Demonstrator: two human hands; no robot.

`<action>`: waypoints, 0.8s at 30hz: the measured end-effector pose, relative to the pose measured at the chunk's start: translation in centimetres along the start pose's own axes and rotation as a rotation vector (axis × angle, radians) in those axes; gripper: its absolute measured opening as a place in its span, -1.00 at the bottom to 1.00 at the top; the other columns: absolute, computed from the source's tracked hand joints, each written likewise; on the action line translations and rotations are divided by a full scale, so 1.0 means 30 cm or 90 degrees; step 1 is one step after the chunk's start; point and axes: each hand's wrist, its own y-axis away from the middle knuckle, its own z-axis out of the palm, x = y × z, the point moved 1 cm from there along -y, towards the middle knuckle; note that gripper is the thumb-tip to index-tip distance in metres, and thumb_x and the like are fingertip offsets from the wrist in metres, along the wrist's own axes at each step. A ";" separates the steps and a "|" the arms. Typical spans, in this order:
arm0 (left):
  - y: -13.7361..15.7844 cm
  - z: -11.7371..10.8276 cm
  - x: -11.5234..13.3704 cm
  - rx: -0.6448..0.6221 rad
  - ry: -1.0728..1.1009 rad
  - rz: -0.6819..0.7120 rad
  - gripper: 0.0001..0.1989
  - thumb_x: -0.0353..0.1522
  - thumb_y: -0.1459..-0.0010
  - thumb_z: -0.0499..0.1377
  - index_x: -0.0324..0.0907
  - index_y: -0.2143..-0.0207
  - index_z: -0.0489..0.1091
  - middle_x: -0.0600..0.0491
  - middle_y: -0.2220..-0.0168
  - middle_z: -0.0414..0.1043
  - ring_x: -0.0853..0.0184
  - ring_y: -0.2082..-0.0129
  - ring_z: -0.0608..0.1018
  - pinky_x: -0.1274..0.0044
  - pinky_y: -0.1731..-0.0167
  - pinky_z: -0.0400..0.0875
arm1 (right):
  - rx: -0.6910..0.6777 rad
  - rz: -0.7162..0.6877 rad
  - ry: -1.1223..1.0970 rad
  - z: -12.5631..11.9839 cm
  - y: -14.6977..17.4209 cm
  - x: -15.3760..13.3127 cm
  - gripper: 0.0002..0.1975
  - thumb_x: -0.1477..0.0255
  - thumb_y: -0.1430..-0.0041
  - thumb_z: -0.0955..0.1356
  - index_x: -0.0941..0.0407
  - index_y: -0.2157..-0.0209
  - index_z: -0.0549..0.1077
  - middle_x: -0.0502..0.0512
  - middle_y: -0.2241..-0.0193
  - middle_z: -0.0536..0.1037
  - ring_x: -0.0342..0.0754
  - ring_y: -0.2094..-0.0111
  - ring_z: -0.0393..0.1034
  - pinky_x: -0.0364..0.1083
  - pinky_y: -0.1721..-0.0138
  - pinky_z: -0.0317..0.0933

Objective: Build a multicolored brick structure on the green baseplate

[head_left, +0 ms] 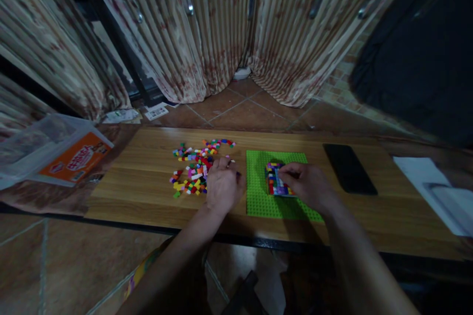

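Note:
My right hand is closed in a pinch over a small, multicoloured block of toy building bricks. Its fingertips touch or nearly touch the top; what they hold, if anything, is hidden. That brick block sits on a green studded baseplate. At the right edge of a pile of loose toy bricks, my left hand rests low with its fingers curled downward. The hand covers part of the pile, and anything between its fingertips cannot be made out. The loose bricks are red, yellow, white, pink, green, blue and orange.
Everything lies on a low wooden table. A black phone is right of the baseplate, with white papers farther right. A clear plastic box with an orange label stands at the left. Striped curtains hang behind.

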 end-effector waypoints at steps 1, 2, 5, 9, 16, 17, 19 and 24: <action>0.000 0.002 0.001 -0.009 -0.014 0.000 -0.71 -0.36 -0.09 0.16 -0.28 0.13 0.47 -0.15 0.04 0.43 0.09 0.06 0.44 0.32 0.01 0.35 | 0.001 0.000 0.002 0.000 0.000 -0.002 -0.82 0.37 -0.08 0.32 0.09 0.44 0.57 0.01 0.50 0.61 -0.09 0.48 0.46 -0.15 0.45 0.21; 0.000 0.004 0.003 -0.015 -0.024 0.000 -0.71 -0.37 -0.09 0.15 -0.29 0.13 0.47 -0.16 0.05 0.44 0.07 0.07 0.43 0.30 0.03 0.35 | 0.003 -0.003 0.006 0.000 0.001 -0.002 -0.82 0.37 -0.08 0.32 0.09 0.44 0.57 0.01 0.49 0.61 -0.09 0.47 0.46 -0.14 0.44 0.21; 0.000 0.011 0.008 -0.021 -0.032 -0.002 -0.76 -0.40 -0.09 0.13 -0.28 0.20 0.49 -0.18 0.10 0.45 0.04 0.09 0.43 0.27 0.07 0.35 | 0.011 -0.009 0.020 0.002 0.000 0.000 -0.82 0.37 -0.09 0.32 0.09 0.43 0.57 0.01 0.49 0.61 -0.08 0.47 0.46 -0.13 0.43 0.20; -0.007 0.013 0.003 -0.009 -0.010 0.002 -0.82 -0.45 -0.08 0.12 -0.26 0.29 0.49 -0.18 0.11 0.46 0.06 0.10 0.44 0.28 0.08 0.36 | 0.017 -0.018 0.016 0.003 -0.001 0.003 -0.82 0.37 -0.10 0.32 0.08 0.43 0.56 0.01 0.50 0.61 -0.08 0.48 0.46 -0.13 0.44 0.20; 0.001 0.002 0.020 -0.020 0.266 0.040 -0.86 -0.39 -0.16 0.12 -0.17 0.32 0.49 0.02 0.33 0.51 0.31 0.34 0.51 0.47 0.25 0.41 | 0.046 -0.003 0.017 0.001 0.002 -0.007 -0.81 0.38 -0.13 0.31 0.10 0.37 0.57 0.04 0.43 0.63 -0.07 0.42 0.48 -0.13 0.40 0.21; 0.008 0.005 0.028 -0.042 0.325 0.040 -0.86 -0.38 -0.16 0.13 -0.16 0.32 0.50 0.06 0.36 0.52 0.35 0.40 0.51 0.50 0.31 0.41 | 0.048 -0.001 0.014 0.001 0.002 -0.009 -0.81 0.38 -0.13 0.31 0.10 0.36 0.57 0.04 0.43 0.63 -0.07 0.42 0.48 -0.13 0.39 0.22; 0.022 0.017 0.046 -0.078 0.415 0.031 -0.87 -0.38 -0.16 0.14 -0.16 0.34 0.50 0.10 0.40 0.52 0.41 0.47 0.50 0.55 0.38 0.40 | 0.052 -0.001 0.014 0.001 0.002 -0.014 -0.81 0.38 -0.14 0.31 0.11 0.36 0.57 0.04 0.43 0.63 -0.08 0.42 0.47 -0.14 0.39 0.21; 0.041 0.062 0.084 -0.102 0.532 0.013 -0.92 -0.43 -0.11 0.19 -0.16 0.36 0.49 0.09 0.38 0.56 0.39 0.40 0.55 0.57 0.36 0.43 | 0.060 -0.005 0.031 0.004 -0.002 -0.014 -0.80 0.37 -0.15 0.30 0.10 0.36 0.57 0.04 0.45 0.61 -0.09 0.43 0.46 -0.14 0.40 0.19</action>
